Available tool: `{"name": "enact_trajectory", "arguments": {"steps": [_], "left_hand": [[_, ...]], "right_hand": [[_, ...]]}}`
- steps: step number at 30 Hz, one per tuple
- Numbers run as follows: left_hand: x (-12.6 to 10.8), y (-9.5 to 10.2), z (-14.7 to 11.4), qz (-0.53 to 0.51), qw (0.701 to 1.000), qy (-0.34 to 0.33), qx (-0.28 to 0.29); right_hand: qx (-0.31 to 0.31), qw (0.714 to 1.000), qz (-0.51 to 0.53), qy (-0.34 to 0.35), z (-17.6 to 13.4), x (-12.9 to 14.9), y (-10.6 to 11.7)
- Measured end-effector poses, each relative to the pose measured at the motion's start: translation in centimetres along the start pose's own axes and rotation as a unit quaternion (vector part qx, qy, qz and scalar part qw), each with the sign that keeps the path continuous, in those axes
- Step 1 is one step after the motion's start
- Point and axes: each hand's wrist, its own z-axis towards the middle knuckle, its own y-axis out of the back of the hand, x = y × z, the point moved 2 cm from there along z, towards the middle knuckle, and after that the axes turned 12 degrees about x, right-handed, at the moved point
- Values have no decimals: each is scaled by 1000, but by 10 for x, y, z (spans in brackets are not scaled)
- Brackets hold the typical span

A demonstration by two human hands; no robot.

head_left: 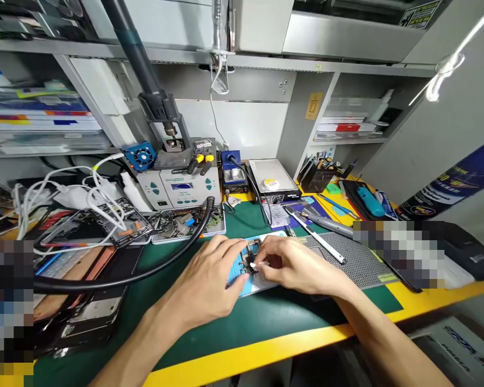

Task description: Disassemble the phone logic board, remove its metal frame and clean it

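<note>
A small dark circuit board (248, 259) lies on a blue and white pad (236, 267) in the middle of the bench. My left hand (212, 277) spans the board's left side, its index finger at the far edge and its thumb at the near edge, seemingly gripping it. From the right, my right hand (296, 263) reaches over the board with thumb and index finger pinched. A small white piece (253, 265) shows at those fingertips, just above or touching the board. Its kind is too small to make out, and the fingers hide part of the board.
A white pen-like tool (317, 235) lies on a grey perforated mat (357, 258) to the right. A thick black hose (161, 266) curves across the left from the grey rework station (179, 188). Phone parts (92, 312) are piled left; a spray can (447, 180) stands right.
</note>
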Motion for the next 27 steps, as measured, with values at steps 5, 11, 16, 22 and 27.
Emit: {"name": "enact_trajectory", "arguments": {"steps": [5,11,16,22,27], "left_hand": [[0,1,1,14,1000,3,4],[-2,1,0,16,1000,-4,-2],[-3,2,0,14,1000,6,3],[-3,1,2,14,1000,6,1],[-4,3,2,-18,1000,-1,-10]], "right_hand": [[3,1000,-5,0,1,1,-1],[-7,1000,-19,17,1,1,-3],[-12,999,-19,24,1,3,-2],[-30,998,-51,28,4,-2,-4],[-46,996,-79,21,6,-4,-6]]}}
